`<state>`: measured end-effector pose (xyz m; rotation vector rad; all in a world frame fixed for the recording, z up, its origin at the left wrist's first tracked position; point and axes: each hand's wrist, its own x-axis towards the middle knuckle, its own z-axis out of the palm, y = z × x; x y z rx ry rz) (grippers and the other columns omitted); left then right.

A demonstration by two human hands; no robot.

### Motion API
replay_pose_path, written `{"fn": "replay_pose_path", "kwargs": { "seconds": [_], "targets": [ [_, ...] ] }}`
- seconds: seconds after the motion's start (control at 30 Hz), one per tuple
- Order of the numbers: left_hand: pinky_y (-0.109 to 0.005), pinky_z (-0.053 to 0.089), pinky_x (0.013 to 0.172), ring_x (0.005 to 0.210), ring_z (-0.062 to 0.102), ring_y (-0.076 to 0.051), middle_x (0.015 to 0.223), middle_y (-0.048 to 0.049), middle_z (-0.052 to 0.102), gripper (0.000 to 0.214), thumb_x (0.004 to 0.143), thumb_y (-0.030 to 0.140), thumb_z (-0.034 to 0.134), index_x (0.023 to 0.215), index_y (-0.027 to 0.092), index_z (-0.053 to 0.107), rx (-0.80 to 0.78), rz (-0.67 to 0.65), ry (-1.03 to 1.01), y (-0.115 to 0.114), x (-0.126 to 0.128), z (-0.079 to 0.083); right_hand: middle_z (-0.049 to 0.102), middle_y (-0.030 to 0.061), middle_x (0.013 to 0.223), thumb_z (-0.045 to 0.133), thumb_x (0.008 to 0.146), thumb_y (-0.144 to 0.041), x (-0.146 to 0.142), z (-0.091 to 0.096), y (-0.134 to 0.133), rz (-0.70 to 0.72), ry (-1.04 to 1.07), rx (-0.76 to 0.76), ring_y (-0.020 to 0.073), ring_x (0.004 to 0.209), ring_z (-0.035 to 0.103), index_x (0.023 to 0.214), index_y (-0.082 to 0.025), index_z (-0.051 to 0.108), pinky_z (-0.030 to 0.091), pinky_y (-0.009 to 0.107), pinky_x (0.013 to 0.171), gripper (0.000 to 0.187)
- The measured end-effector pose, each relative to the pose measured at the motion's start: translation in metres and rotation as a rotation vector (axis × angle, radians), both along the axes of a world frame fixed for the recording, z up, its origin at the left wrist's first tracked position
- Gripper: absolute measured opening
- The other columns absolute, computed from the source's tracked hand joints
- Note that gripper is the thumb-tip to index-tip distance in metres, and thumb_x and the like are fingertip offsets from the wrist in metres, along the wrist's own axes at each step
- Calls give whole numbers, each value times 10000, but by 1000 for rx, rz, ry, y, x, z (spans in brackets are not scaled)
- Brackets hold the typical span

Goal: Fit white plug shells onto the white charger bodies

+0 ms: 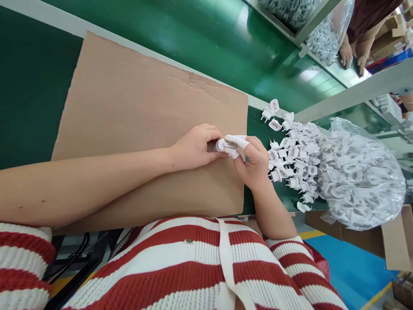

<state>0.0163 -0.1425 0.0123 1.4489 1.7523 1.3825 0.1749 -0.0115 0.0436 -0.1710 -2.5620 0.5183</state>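
Green surface [200,38] runs across the view, carrying a cardboard sheet [145,125] that serves as a work pad. Beside it, a clear bag [364,181] spills a heap of white plug parts [297,155] close to the right hand [254,165], probably for easy reach. Both the left hand [193,148] and the right close their grip on one white plug part [227,147], pinched between the fingertips above the cardboard.

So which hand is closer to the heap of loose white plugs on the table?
Right. The right hand sits just beside the plug heap; the left hand is farther off, over the cardboard sheet.
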Motion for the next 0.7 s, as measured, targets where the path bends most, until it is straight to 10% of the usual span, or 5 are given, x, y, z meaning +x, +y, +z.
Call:
{"fn": "replay_pose_path", "kwargs": {
  "seconds": [0.7],
  "targets": [
    [-394,492,885,869,618,-263,811,-47,645,309,802,513,752,816,212,686,-11,-9,-26,3,-2,1,743,100,1079,512,991,-197,-2,2,-1,2,-25,63,272,1000,679,1231,-271,670,568,430,884,297]
  ]
}}
